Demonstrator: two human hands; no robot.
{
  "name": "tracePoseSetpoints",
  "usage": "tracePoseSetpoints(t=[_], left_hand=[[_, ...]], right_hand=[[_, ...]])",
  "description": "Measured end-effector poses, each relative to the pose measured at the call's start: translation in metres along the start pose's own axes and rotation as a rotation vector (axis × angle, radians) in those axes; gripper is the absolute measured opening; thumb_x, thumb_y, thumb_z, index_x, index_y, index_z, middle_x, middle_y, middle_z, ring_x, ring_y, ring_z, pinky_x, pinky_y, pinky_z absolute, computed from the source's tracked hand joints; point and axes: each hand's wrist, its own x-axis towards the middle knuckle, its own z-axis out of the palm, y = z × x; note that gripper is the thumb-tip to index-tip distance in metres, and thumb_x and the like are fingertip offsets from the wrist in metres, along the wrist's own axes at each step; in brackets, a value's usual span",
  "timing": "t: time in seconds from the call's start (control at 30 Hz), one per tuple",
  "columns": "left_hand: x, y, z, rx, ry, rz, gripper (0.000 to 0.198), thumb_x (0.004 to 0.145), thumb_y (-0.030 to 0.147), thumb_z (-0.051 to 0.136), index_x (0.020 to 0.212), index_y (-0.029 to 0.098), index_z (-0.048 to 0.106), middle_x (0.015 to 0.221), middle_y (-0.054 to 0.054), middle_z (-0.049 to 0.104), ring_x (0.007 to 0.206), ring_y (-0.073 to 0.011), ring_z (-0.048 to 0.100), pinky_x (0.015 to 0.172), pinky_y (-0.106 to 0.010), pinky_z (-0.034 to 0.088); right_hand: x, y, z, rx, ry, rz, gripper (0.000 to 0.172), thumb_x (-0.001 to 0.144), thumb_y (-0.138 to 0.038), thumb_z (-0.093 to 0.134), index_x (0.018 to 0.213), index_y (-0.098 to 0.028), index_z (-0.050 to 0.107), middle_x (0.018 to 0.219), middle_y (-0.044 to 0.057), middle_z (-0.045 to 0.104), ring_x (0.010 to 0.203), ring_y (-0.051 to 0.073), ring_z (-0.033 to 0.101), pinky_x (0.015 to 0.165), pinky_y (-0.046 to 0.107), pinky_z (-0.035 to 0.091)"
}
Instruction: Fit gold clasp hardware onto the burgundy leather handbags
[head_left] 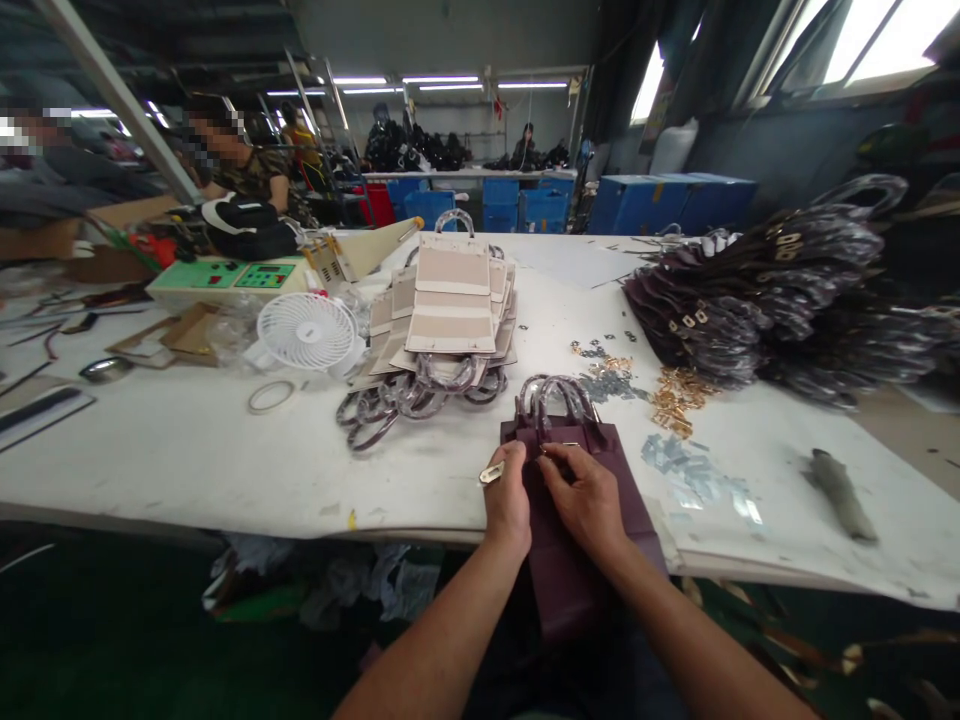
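A dark plum handbag [581, 560] with plastic-wrapped handles [559, 397] lies over the table's front edge toward me. My left hand [510, 505] is closed at its upper left edge, and a gold-coloured metal plate [492, 473] sticks out beside the fingers. I cannot tell whether a strap carries that plate. On the upper front of the bag, my right hand [589, 497] pinches near a small shiny spot; the fingertips hide what is between them. Another gold-coloured strip [570, 444] shows just above the right knuckles.
Loose gold-coloured fittings [677, 398], grey metal pieces [609, 384] and clear strips [686, 467] lie to the right. Stacked bags [450, 320] and a white fan [307, 332] stand beyond, left. Dark bags [757, 290] pile at right, behind a grey roll [841, 495]. Co-workers sit farther back.
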Motion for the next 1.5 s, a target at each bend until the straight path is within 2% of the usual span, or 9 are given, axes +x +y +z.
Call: tracePoseSetpoints(t=[0.2,0.47,0.77,0.93,1.1,1.23,1.3,1.4,1.5], left_hand=[[-0.002,0.000,-0.001,0.108,-0.040,0.076,0.025,0.089,0.043,0.063,0.085,0.019,0.068,0.086,0.000,0.066,0.086,-0.0167,0.058,0.083,-0.026,0.045],[-0.003,-0.008,-0.004,0.180,-0.059,0.081,0.025,0.089,0.042,0.065,0.097,0.020,0.072,0.097,-0.004,0.072,0.093,-0.0199,0.064,0.087,-0.028,0.048],[0.001,-0.008,-0.002,0.174,-0.003,0.054,0.021,0.087,0.037,0.064,0.095,0.020,0.073,0.095,-0.002,0.072,0.092,-0.0196,0.064,0.087,-0.028,0.048],[0.002,-0.011,0.002,0.184,0.026,0.029,0.018,0.085,0.038,0.065,0.090,0.021,0.070,0.086,-0.001,0.070,0.084,-0.0184,0.062,0.080,-0.027,0.047],[0.002,-0.011,-0.002,0.267,0.010,0.089,0.022,0.088,0.041,0.064,0.094,0.021,0.071,0.089,-0.003,0.071,0.087,-0.0207,0.063,0.082,-0.029,0.047],[-0.002,-0.009,-0.005,0.312,-0.026,0.150,0.025,0.091,0.044,0.062,0.096,0.021,0.072,0.093,-0.005,0.072,0.089,-0.0215,0.064,0.083,-0.030,0.048],[-0.002,-0.008,-0.005,0.314,-0.041,0.155,0.026,0.092,0.045,0.061,0.096,0.021,0.072,0.094,-0.005,0.073,0.090,-0.0214,0.065,0.083,-0.030,0.048],[-0.002,-0.007,-0.006,0.328,-0.043,0.169,0.027,0.092,0.045,0.060,0.096,0.021,0.072,0.095,-0.004,0.073,0.091,-0.0216,0.065,0.085,-0.031,0.048],[-0.001,-0.006,-0.006,0.338,-0.057,0.195,0.026,0.092,0.044,0.061,0.095,0.020,0.072,0.093,-0.003,0.073,0.091,-0.0214,0.065,0.086,-0.031,0.048]], right_hand=[[0.001,0.000,-0.004,0.103,-0.053,0.166,0.025,0.091,-0.042,0.065,0.105,-0.023,0.074,0.094,0.005,0.077,0.071,0.022,0.072,0.069,0.034,0.058],[0.007,0.000,-0.002,-0.060,-0.045,0.030,0.024,0.092,-0.037,0.060,0.105,-0.022,0.074,0.099,0.007,0.078,0.082,0.023,0.071,0.077,0.034,0.057],[0.017,-0.006,-0.004,-0.011,-0.159,0.060,0.016,0.091,-0.035,0.059,0.095,-0.024,0.071,0.078,0.001,0.072,0.064,0.018,0.064,0.061,0.028,0.048],[0.021,-0.007,-0.006,-0.007,-0.222,0.072,0.018,0.091,-0.034,0.057,0.095,-0.025,0.072,0.080,0.001,0.072,0.067,0.019,0.064,0.064,0.029,0.047],[0.023,-0.012,-0.012,-0.024,-0.294,0.070,0.019,0.094,-0.032,0.054,0.096,-0.026,0.072,0.089,0.002,0.074,0.079,0.021,0.068,0.073,0.031,0.050],[0.012,-0.011,-0.014,-0.005,-0.222,0.039,0.025,0.096,-0.035,0.053,0.110,-0.024,0.070,0.108,0.006,0.075,0.097,0.024,0.070,0.088,0.035,0.053],[0.006,-0.009,-0.013,0.040,-0.152,0.116,0.027,0.093,-0.038,0.058,0.114,-0.023,0.069,0.105,0.006,0.076,0.088,0.024,0.072,0.080,0.035,0.055],[0.005,-0.005,-0.008,0.116,-0.117,0.227,0.020,0.091,-0.040,0.064,0.100,-0.023,0.070,0.087,0.003,0.075,0.065,0.020,0.070,0.065,0.031,0.055],[0.013,-0.004,-0.003,0.142,-0.146,0.198,0.016,0.092,-0.036,0.064,0.087,-0.023,0.071,0.079,0.000,0.073,0.060,0.018,0.068,0.062,0.030,0.052]])
